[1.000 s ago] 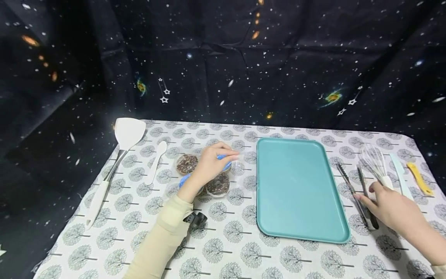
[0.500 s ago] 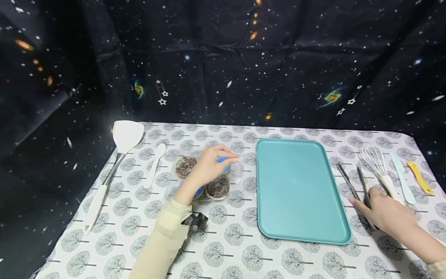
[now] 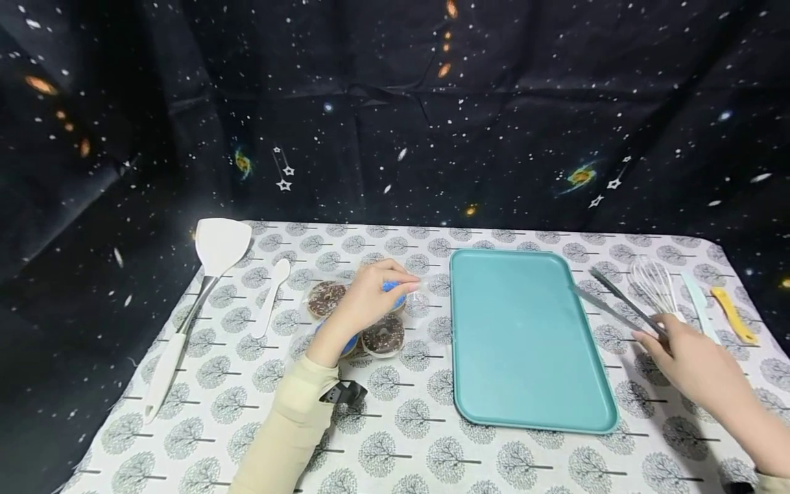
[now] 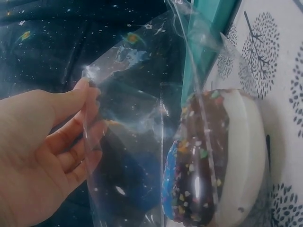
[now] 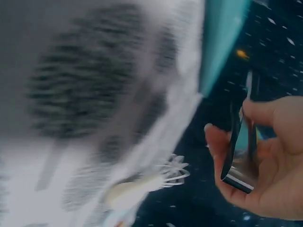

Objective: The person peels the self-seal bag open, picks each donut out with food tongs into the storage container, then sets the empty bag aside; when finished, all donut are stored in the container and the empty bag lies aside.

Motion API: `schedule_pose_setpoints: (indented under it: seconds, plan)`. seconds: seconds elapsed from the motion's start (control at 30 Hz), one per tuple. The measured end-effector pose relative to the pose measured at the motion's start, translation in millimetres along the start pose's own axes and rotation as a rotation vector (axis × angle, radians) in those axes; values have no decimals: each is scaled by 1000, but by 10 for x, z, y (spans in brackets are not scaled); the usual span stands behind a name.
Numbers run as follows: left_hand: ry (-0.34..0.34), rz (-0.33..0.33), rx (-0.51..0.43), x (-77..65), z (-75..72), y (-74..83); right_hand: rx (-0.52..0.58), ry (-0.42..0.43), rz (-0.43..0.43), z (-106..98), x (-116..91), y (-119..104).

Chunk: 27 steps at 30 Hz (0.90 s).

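Note:
In the left wrist view my left hand (image 4: 47,142) pinches the edge of a clear plastic bag (image 4: 128,184) between thumb and fingers. Inside the bag are several doughnuts, among them a chocolate one with sprinkles (image 3: 384,337) and a blue-iced one (image 3: 349,346); the left hand (image 3: 361,302) partly covers them in the head view. On the right, my right hand (image 3: 697,357) grips metal tongs (image 3: 623,298) near their joined end, lifted off the cloth. Their arms stand apart and point toward the tray, holding nothing.
A teal tray (image 3: 524,336) lies between the hands. Right of the tongs are a whisk (image 3: 655,283), a pale blue knife (image 3: 699,302) and a yellow-handled tool (image 3: 733,314). A white spatula (image 3: 221,247) and white spoon (image 3: 271,298) lie left. A dark starry cloth hangs behind.
My right hand has taken hold of the tongs and raised them from the cloth, swinging their tips left to the tray's edge. The left hand stays at the bag.

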<state>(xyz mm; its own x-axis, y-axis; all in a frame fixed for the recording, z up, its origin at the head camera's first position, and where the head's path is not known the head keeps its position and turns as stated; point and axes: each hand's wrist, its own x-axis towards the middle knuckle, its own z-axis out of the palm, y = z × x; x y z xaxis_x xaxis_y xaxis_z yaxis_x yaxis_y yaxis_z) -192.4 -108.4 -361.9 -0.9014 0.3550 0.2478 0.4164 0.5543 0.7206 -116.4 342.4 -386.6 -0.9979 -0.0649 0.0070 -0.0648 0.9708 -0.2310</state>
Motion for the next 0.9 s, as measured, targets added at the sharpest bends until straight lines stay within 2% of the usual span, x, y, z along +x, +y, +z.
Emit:
schedule_pose_setpoints:
  seconds: [0.17,0.53,0.67,0.9]
  plan:
    - [-1,-5,-1,-15,4,-26,6,100,-192,-65,116,-261]
    - [-17,-4,15,-8,-5,-23,-40,241,-578,53,430,-943]
    - [-18,-7,24,-8,-11,-28,-70,264,-663,63,519,-1122]
    - [-28,-4,21,-9,-19,-30,-98,270,-744,98,621,-1335]
